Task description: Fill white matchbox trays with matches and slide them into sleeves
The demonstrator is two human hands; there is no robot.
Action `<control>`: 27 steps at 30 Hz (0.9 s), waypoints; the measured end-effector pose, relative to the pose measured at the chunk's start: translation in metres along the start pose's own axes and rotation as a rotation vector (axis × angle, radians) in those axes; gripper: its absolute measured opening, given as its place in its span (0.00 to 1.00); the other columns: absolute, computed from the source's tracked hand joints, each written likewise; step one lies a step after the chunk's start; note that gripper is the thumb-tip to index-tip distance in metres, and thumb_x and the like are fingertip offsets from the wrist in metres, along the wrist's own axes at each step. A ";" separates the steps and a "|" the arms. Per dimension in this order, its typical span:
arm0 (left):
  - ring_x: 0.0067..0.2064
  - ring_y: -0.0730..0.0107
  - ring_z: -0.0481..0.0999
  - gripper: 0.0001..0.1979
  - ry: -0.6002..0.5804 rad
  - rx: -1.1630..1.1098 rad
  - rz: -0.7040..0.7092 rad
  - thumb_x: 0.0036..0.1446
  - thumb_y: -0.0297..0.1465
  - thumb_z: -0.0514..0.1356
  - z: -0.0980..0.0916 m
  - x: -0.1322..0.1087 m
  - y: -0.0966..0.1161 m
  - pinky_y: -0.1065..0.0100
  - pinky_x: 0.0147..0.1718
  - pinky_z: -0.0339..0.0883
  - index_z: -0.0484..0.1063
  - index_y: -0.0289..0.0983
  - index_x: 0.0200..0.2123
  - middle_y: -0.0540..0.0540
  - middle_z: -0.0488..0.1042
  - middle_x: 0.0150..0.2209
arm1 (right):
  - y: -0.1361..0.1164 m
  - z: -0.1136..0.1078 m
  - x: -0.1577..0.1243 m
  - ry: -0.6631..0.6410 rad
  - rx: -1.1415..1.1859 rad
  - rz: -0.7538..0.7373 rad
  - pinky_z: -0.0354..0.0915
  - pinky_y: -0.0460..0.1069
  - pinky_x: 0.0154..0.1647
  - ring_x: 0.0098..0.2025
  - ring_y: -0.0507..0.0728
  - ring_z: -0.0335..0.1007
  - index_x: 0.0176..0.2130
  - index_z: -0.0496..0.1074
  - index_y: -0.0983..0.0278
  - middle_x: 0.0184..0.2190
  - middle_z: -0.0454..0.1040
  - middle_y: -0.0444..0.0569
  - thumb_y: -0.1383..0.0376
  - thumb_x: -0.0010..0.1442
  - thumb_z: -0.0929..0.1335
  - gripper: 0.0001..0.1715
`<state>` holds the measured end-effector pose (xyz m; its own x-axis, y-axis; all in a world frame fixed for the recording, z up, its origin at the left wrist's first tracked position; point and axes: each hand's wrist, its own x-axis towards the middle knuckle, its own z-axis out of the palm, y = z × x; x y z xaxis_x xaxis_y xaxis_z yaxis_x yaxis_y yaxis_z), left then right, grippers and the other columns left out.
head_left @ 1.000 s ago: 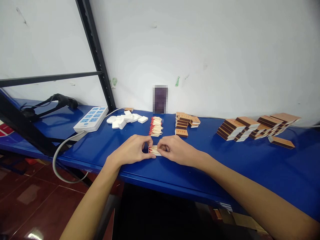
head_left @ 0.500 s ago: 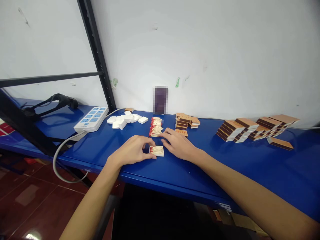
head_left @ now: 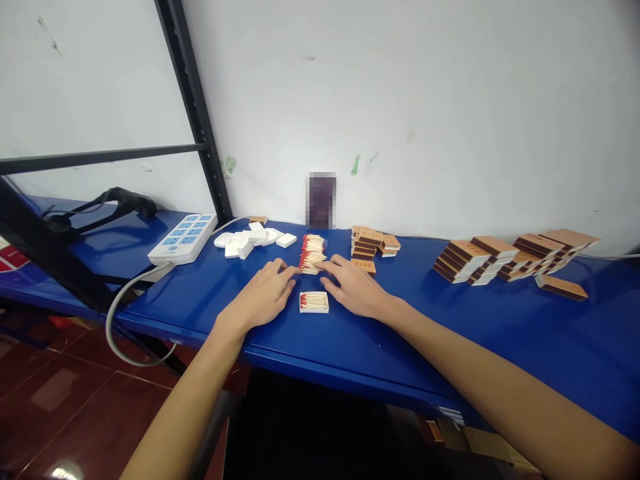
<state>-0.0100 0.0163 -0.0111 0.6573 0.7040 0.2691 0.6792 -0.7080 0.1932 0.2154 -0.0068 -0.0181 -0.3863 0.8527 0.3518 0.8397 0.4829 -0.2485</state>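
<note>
A white matchbox tray (head_left: 315,309) with red-headed matches in it lies on the blue table between my wrists. Beyond it is a pile of loose matches (head_left: 313,253), their red heads to the left. My left hand (head_left: 267,290) is open, its fingertips at the left edge of the pile's near end. From the other side my right hand (head_left: 353,287) rests with fingers apart, the index fingertip at the matchstick ends. Neither hand shows anything gripped.
White tray pieces (head_left: 253,239) lie in a heap at back left, beside a power strip (head_left: 184,238). Brown matchboxes (head_left: 369,241) are stacked behind my right hand. Longer rows of matchboxes (head_left: 493,257) stand farther right, with a single matchbox (head_left: 561,287) in front. A blurred dark rectangle (head_left: 321,200) is against the wall.
My left hand has let go of the matchbox tray and moved forward to the loose matches. My right hand has barely moved.
</note>
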 end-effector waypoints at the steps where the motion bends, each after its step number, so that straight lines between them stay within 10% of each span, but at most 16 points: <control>1: 0.45 0.60 0.67 0.19 -0.009 0.016 0.004 0.68 0.35 0.43 0.000 0.000 0.000 0.56 0.48 0.63 0.66 0.40 0.56 0.42 0.66 0.45 | 0.000 0.000 0.000 -0.002 0.005 -0.002 0.64 0.52 0.43 0.41 0.57 0.66 0.57 0.67 0.64 0.42 0.67 0.53 0.64 0.67 0.59 0.21; 11: 0.43 0.60 0.65 0.14 -0.016 0.036 0.015 0.67 0.36 0.46 -0.001 0.000 0.002 0.58 0.46 0.63 0.66 0.38 0.47 0.43 0.66 0.44 | 0.007 0.006 0.001 0.011 0.052 -0.065 0.64 0.51 0.43 0.41 0.56 0.66 0.53 0.72 0.60 0.41 0.67 0.51 0.64 0.67 0.60 0.19; 27: 0.45 0.60 0.66 0.21 -0.038 0.053 0.011 0.67 0.37 0.46 0.001 0.000 -0.001 0.57 0.48 0.63 0.63 0.43 0.60 0.42 0.64 0.45 | 0.008 0.008 0.001 0.038 0.072 -0.012 0.63 0.50 0.39 0.36 0.54 0.66 0.47 0.75 0.62 0.38 0.68 0.49 0.64 0.66 0.62 0.15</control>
<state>-0.0101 0.0168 -0.0121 0.6759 0.6987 0.2345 0.6878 -0.7123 0.1398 0.2186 -0.0009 -0.0267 -0.3803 0.8393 0.3886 0.8051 0.5072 -0.3075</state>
